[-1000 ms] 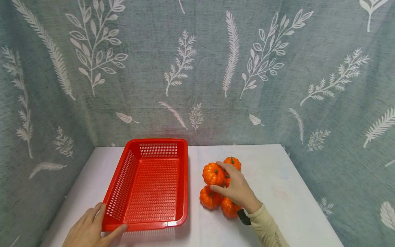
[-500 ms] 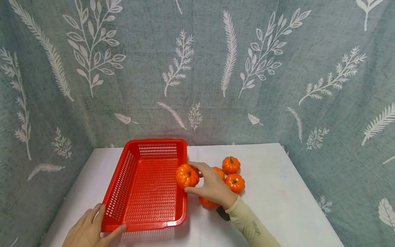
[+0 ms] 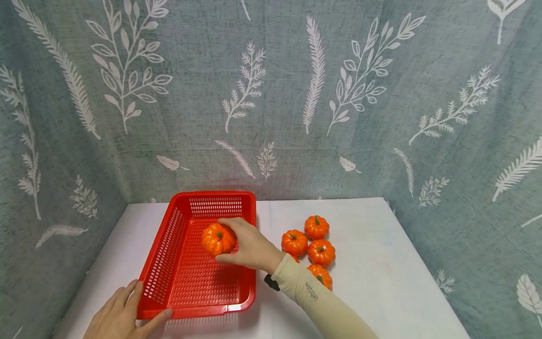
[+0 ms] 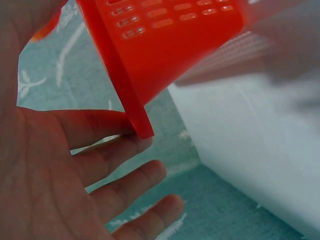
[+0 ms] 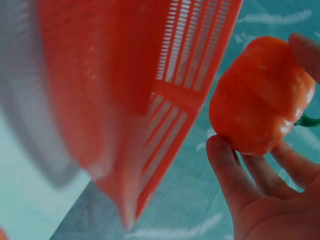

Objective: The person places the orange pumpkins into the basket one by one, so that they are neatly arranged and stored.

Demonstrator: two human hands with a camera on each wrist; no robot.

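Note:
In the head view, a small orange pumpkin with a green stem is pinched between the thumb and fingers of my right hand. It is held over the inside of a red plastic basket. The right wrist view shows the pumpkin between thumb and fingertips, above the level of the basket's rim. My left hand rests at the basket's near left corner, thumb along the front rim. Its fingers lie extended in the left wrist view, the fingertips right at the rim.
Several more orange pumpkins sit grouped on the white table right of the basket, one partly hidden by the right forearm. A grey-green curtain with white leaf prints encloses the back and sides.
My right hand has carried the pumpkin leftward from the group, across the basket's right rim, to above its middle. The left hand and the basket have stayed in place.

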